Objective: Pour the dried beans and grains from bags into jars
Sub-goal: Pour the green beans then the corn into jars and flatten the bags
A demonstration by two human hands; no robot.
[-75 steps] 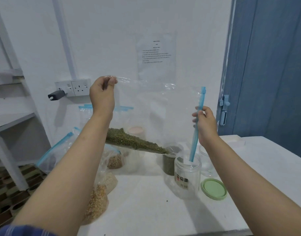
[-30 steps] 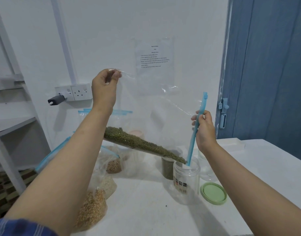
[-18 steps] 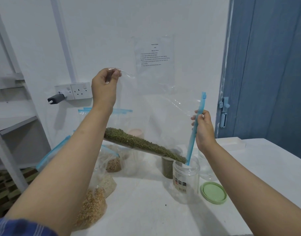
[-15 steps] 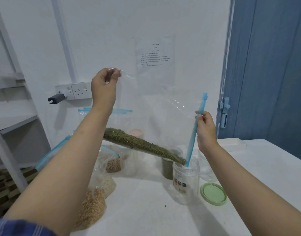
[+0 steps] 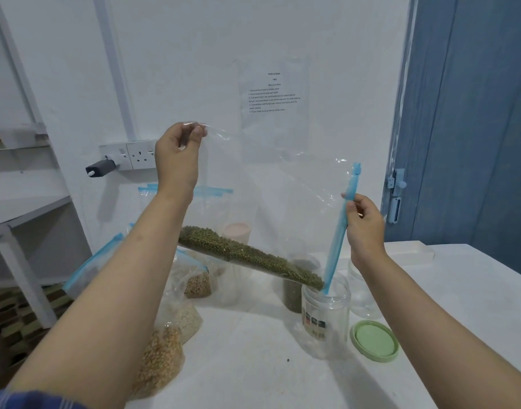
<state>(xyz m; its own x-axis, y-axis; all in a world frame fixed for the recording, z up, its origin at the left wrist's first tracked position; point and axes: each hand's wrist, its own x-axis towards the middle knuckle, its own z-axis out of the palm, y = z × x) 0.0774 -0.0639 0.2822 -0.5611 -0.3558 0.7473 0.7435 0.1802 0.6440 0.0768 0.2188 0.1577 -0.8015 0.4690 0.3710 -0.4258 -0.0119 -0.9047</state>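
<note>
My left hand (image 5: 176,154) pinches the clear bag (image 5: 271,202) corner; my right hand (image 5: 364,222) grips its blue zip strip (image 5: 340,231), whose lower end sits in 1 open jar (image 5: 325,314) below my fingers.

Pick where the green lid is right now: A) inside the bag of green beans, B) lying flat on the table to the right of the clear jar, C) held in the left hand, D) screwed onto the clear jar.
B: the green lid lies flat on the white table, just right of the open clear jar.
</note>
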